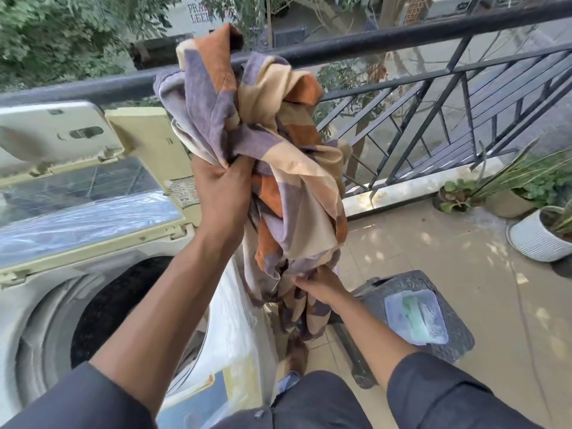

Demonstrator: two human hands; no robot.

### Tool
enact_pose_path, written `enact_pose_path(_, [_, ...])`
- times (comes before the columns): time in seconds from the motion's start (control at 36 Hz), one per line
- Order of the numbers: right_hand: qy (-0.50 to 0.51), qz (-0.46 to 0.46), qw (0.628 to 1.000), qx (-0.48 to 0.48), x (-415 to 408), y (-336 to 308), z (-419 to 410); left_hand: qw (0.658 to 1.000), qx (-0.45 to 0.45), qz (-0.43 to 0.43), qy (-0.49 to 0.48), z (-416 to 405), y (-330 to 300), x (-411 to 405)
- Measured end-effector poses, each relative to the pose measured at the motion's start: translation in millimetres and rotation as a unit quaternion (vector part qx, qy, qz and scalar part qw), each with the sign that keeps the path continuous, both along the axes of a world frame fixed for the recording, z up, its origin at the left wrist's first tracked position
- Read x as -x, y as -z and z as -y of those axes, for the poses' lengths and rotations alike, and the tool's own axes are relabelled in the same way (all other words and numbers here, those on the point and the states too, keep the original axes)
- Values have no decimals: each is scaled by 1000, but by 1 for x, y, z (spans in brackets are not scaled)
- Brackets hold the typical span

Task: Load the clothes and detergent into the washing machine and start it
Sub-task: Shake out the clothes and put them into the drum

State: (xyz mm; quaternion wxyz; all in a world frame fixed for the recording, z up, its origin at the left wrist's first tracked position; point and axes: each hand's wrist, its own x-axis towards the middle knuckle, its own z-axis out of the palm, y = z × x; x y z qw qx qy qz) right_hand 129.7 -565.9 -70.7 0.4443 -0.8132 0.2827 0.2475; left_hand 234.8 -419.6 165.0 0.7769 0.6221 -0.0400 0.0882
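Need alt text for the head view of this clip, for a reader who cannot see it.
A person's left hand and right hand grip a bunched purple, orange and cream patterned cloth, holding it up beside an open top-loading washing machine with its lid raised. A black balcony railing runs behind, with potted plants on the tiled floor.

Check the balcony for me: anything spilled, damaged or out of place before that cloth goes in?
Nothing spilled or broken. The patterned cloth is bunched between the left hand and right hand, its tail hanging outside the washing machine, beside the open drum. The lid is up.
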Motion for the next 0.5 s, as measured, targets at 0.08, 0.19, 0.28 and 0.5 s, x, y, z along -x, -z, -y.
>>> enact_pose_path(0.08, [88,5,996,-29,-9,3,-10,1000,14,13,7,2,-6,4])
enact_pose_path(0.19, [199,25,979,-37,-10,7,-7,1000,9,17,7,-1,-8,5])
enact_pose_path(0.28, [173,-2,985,14,-2,4,2,1000,-16,19,-3,-7,-2,1])
enact_pose_path(0.5, [294,108,949,-24,25,-52,36,988,-150,20,-16,-26,38,-6])
